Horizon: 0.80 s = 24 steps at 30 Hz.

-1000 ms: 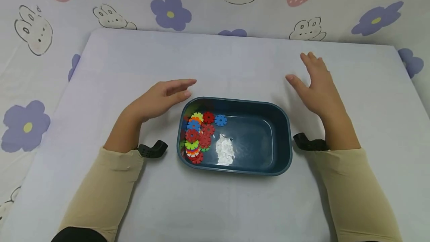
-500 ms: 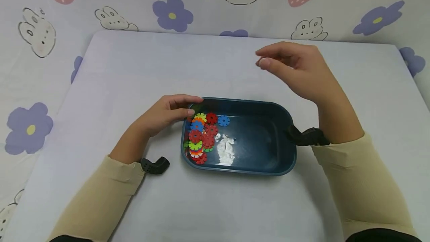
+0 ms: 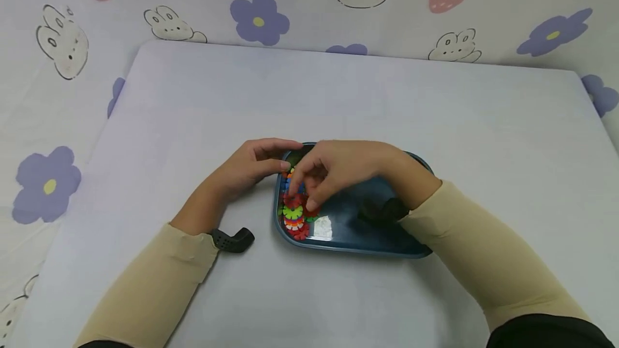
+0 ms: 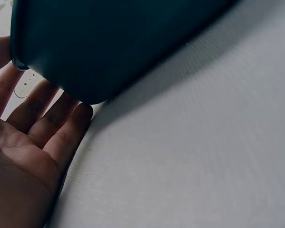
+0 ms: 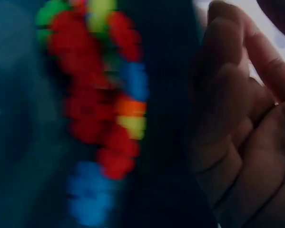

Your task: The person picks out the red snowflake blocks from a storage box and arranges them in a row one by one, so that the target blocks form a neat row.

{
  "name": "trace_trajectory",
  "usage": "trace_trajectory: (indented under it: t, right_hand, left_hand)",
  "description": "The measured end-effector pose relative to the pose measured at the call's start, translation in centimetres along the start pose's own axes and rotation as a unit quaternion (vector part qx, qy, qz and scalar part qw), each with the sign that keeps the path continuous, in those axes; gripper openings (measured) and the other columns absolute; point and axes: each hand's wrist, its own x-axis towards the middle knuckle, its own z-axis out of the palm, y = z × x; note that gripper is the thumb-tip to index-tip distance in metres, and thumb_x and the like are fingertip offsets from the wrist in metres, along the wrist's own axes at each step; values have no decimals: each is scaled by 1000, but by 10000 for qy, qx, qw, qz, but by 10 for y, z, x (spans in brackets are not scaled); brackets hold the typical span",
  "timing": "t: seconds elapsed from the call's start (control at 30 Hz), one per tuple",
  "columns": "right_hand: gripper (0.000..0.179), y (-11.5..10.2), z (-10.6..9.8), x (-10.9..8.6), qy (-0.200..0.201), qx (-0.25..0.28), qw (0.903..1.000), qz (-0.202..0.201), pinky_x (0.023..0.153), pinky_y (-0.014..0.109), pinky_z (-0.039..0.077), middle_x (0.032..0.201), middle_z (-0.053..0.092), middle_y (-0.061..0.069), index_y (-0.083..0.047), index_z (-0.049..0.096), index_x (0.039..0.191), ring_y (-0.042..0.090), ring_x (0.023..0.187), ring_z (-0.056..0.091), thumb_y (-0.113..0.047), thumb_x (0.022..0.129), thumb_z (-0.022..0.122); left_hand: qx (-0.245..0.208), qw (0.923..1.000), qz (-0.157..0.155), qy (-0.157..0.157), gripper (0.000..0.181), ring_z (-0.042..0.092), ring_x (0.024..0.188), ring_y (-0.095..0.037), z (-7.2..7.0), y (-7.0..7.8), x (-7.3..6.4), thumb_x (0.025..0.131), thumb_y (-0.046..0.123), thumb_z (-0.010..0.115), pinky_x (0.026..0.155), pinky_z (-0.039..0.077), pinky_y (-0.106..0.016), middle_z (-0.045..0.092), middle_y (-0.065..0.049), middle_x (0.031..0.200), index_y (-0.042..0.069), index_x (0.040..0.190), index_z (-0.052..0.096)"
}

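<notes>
Evidently the white tabletop [image 3: 193, 95] gives a level base for the dark blue tray [image 3: 358, 250], which sits squarely in front of the person, presumably for easy reach. The left hand [image 3: 251, 162] holds the tray's far left corner, thumb and fingers bent about the rim, probably to stop it sliding. The right hand [image 3: 345, 162] dips into the tray, fingers curved downward, thumb and forefinger apart over the pile; whether they pinch a piece cannot be told. Notched discs [image 3: 293, 212], red, lime, orange and blue, overlap along the left wall, their raised edges likely offering purchase.
</notes>
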Motion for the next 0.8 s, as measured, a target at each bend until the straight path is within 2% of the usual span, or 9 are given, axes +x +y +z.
trace_trajectory:
  t: [0.1, 0.23, 0.43, 0.57, 0.67, 0.8]
  right_hand:
    - [34, 11, 6, 9, -98, -336, 9993, 143, 60, 26, 44, 72, 64, 1, -14, 70, 117, 15, 65, 55, -19, 84, 78]
    - [31, 22, 13, 17, 189, -998, 9945, 254, 60, 26, 47, 69, 62, -4, -21, 72, 114, 12, 64, 57, -21, 83, 79]
    - [26, 28, 21, 23, 488, -1757, 9829, 260, 60, 26, 47, 74, 62, -8, -24, 74, 110, 10, 68, 55, -23, 84, 79]
    - [23, 26, 21, 25, 713, -1864, 9796, 219, 59, 25, 45, 73, 62, -8, -23, 76, 108, 10, 68, 53, -21, 86, 76]
    - [20, 27, 19, 24, 814, -1772, 9806, 196, 58, 25, 44, 70, 61, -9, -22, 77, 107, 9, 65, 53, -21, 88, 72]
    - [18, 30, 17, 24, 958, -1581, 9828, -34, 57, 24, 45, 70, 63, -10, -20, 77, 104, 9, 62, 53, -20, 90, 67]
  left_hand:
    - [11, 10000, 38, 15, 42, 56, 119, -18, 0, 1, 2, 91, 9, 63, 98, 48, -29, 60, -5, 135, 7, 134, 60]
    - [-59, 10000, 16, -5, 42, 56, 118, -19, 0, 1, 2, 91, 8, 62, 97, 48, -29, 60, -6, 134, 7, 134, 60]
    - [-162, 9998, -99, -49, 42, 55, 122, -18, 1, 1, 1, 91, 8, 62, 99, 48, -30, 60, -5, 135, 7, 133, 60]
    - [-219, 9997, -29, -48, 43, 57, 121, -20, -1, 2, 1, 90, 6, 62, 96, 49, -31, 61, -6, 133, 5, 133, 60]
    - [-181, 9998, 71, -64, 42, 57, 120, -20, -1, 0, 2, 90, 6, 63, 96, 50, -31, 62, -6, 132, 4, 132, 60]
    - [13, 9999, 167, 6, 41, 57, 121, -20, -3, -2, 3, 90, 9, 64, 98, 49, -32, 62, -6, 132, 5, 131, 62]
